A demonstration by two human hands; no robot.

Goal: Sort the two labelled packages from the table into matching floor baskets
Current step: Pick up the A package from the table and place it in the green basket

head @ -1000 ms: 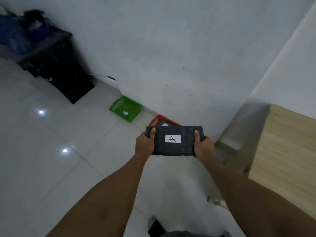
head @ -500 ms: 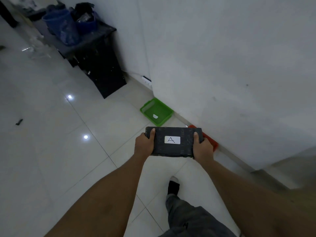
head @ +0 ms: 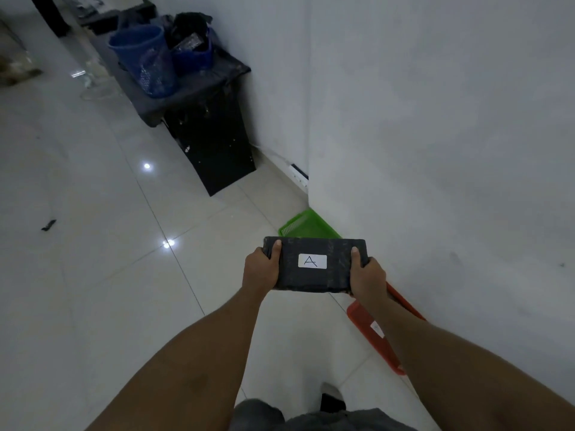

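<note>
between both hands [head: 260,269] [head: 367,276], package [head: 314,279]

I have just 1 view, from the camera on my head, wide-angle, facing forward and steeply down along my own forearms. My left hand [head: 260,269] and right hand [head: 367,276] sit near the middle of the frame, close to the lens. Past them it takes in the tiled floor [head: 109,275] well below, the white wall [head: 435,150] running along my right side, and my legs at the bottom edge.
</note>
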